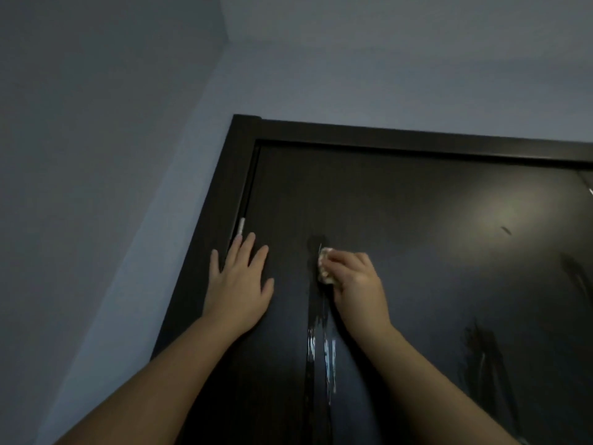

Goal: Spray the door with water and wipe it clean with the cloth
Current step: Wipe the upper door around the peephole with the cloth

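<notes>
While the left hand (239, 281) lies flat on the door (417, 252) with its fingers straight and spread, the right hand (357, 281) curls round a small pale cloth (324, 264) and presses it to the dark panel. The cloth is bunched, and only its left edge shows past the fingers. It sits at the top of a wet streak (321, 342) that runs straight down the door between the two forearms, with bright glints lower down. The left hand rests near the door's left edge, its fingertips just beside a silvery hinge (241, 227). More smeared marks show on the right part of the door, under a soft patch of reflected light. A dark frame (385, 136) borders the door at the top and left, and grey walls (112, 155) lie around it.
</notes>
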{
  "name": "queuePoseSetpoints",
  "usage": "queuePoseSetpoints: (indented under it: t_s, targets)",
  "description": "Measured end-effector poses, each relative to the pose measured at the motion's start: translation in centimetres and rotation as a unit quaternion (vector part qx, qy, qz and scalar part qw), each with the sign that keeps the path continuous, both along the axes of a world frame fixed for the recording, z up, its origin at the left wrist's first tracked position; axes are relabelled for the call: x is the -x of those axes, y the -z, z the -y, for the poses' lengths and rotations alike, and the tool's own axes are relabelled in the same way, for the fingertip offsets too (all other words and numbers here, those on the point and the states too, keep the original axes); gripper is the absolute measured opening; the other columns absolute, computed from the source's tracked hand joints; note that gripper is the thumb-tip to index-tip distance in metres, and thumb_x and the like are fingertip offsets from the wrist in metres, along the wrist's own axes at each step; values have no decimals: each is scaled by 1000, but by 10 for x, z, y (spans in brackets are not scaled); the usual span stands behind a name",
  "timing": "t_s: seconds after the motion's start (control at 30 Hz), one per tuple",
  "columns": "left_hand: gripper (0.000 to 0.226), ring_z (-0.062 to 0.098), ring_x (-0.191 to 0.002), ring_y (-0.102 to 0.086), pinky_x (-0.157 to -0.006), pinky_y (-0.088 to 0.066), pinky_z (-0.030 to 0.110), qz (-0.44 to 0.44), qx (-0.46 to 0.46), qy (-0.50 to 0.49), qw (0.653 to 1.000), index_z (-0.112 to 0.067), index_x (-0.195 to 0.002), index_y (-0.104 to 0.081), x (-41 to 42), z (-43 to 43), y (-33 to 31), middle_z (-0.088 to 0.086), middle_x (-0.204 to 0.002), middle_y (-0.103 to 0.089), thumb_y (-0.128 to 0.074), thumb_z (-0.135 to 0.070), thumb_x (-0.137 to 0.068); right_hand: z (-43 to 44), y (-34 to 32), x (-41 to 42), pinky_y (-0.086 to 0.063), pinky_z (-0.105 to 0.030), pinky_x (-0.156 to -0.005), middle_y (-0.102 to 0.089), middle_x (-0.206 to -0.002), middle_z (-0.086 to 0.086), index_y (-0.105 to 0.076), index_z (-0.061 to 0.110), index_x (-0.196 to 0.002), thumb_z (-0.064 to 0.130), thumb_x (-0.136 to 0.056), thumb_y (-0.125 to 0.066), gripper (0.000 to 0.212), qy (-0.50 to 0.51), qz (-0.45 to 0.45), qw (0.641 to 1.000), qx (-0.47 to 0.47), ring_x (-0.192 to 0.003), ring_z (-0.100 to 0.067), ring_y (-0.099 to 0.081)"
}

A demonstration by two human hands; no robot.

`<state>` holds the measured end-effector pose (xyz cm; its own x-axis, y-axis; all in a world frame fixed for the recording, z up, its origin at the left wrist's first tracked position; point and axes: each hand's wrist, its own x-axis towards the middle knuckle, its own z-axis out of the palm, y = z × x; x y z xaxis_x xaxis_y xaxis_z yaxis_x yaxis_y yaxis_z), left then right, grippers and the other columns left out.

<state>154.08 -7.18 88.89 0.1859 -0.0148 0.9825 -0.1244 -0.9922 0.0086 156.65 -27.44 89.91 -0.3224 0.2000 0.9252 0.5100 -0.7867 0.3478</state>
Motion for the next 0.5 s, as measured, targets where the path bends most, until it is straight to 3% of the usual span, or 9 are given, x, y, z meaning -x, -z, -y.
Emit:
queuePoseSetpoints:
  t_s: [0.1,0.2,0.33,0.47,0.5]
  targets:
    - [56,16,-148,-5,-116,-3,51,42,-26,-34,998,-30,-149,-23,-13,-14,-11,0,-159,-18,-30,-49,-96,6,-18,-12,-56,-31,-70,-70,-107,-2,-75,8,-100,-7,-67,-74,36,33,34,999,6,-89,-26,-60]
    - [57,19,-142,-27,-114,-19,51,82,-59,-48,994,-29,-142,-40,-19,-25,-12,2,-149,-41,-22,-49,-92,-10,-38,-11,-56,-33,-78,-70,-106,-4,-75,8,-99,-6,-64,-75,38,-7,19,999,-42,-90,-27,-60]
    - [54,15,-141,-30,-112,-22,46,76,-85,-46,992,-30,-143,-41,-23,-39,-11,-2,-148,-42,-23,-43,-93,-21,-31,-13,-53,-27,-77,-70,-107,2,-75,13,-98,2,-66,-67,35,22,38,994,104,-88,-24,-61]
    - [52,13,-141,-28,-113,-12,43,82,-100,-43,991,-29,-143,-41,-27,-45,-10,-2,-149,-41,-27,-41,-94,-7,-45,-12,-56,-34,-75,-72,-101,-1,-76,9,-94,-10,-61,-69,39,-3,31,999,-25,-87,-27,-61]
    - [52,13,-141,-27,-114,-13,44,85,-100,-41,990,-29,-143,-41,-28,-46,-10,-3,-149,-41,-27,-41,-94,-13,-44,-11,-54,-32,-77,-72,-100,-2,-76,8,-93,-12,-59,-70,40,-6,25,1000,-16,-87,-27,-61]
